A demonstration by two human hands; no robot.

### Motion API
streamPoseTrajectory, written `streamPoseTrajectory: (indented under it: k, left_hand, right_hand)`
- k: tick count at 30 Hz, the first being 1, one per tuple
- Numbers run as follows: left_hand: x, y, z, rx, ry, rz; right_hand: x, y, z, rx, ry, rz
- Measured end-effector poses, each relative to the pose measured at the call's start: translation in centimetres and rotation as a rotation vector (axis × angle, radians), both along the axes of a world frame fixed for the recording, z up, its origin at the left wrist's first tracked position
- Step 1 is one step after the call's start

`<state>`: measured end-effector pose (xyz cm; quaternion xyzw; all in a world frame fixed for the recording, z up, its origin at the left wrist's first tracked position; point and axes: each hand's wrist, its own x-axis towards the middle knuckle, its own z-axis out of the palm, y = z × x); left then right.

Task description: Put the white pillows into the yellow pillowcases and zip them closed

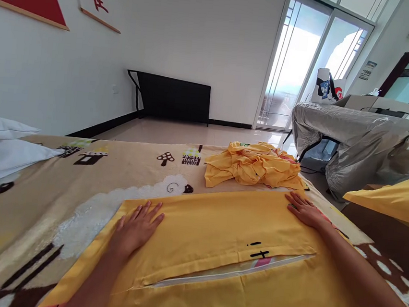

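Observation:
A yellow pillowcase (204, 230) lies spread flat before me, with a long slit opening (229, 271) across its middle and a few black marks above the slit. Its near edge runs out of view. My left hand (137, 230) rests on the far left corner area, fingers spread, palm down. Flat on the far right corner is my right hand (304, 210), its fingers stretched out and holding nothing. Just beyond the pillowcase sits a crumpled heap of yellow cloth (256, 164).
Under everything is a beige patterned blanket (124, 165). White pillows (5, 151) lie at the left. On the right, a yellow cloth-covered thing (395, 198) rests on a brown box, near a table with a silvery cover (348, 126). A black panel (175, 98) leans by the wall.

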<state>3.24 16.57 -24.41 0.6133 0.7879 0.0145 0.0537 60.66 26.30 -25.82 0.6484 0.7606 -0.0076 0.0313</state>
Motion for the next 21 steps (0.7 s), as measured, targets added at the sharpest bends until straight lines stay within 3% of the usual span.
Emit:
streamPoseTrajectory:
  k: [6, 9, 13, 15, 17, 19, 21]
  left_hand:
    - [-0.1, -0.4, 0.2, 0.014, 0.020, 0.020]
    - [-0.2, -0.7, 0.1, 0.048, 0.014, 0.019]
    - [-0.4, -1.0, 0.1, 0.083, -0.041, 0.011]
    - [-0.3, -1.2, 0.2, 0.088, -0.064, 0.022]
    - [-0.2, -1.2, 0.3, 0.086, -0.077, 0.038]
    - [-0.1, -1.3, 0.4, 0.083, -0.083, 0.043]
    - [-0.1, -1.2, 0.4, 0.080, -0.088, 0.040]
  right_hand:
    - [1.8, 0.7, -0.6, 0.046, -0.019, -0.154]
    - [0.6, 0.8, 0.0, 0.054, -0.057, -0.182]
    - [-2.7, -0.2, 1.6, 0.191, -0.204, -0.218]
    - [-4.5, -1.7, 2.0, 0.230, -0.191, -0.134]
    - [-5.5, -4.0, 1.8, 0.179, -0.050, 0.030]
    - [-5.3, -6.9, 1.1, 0.072, 0.121, 0.181]
    - [-3.7, -9.7, 0.1, -0.002, 0.206, 0.218]
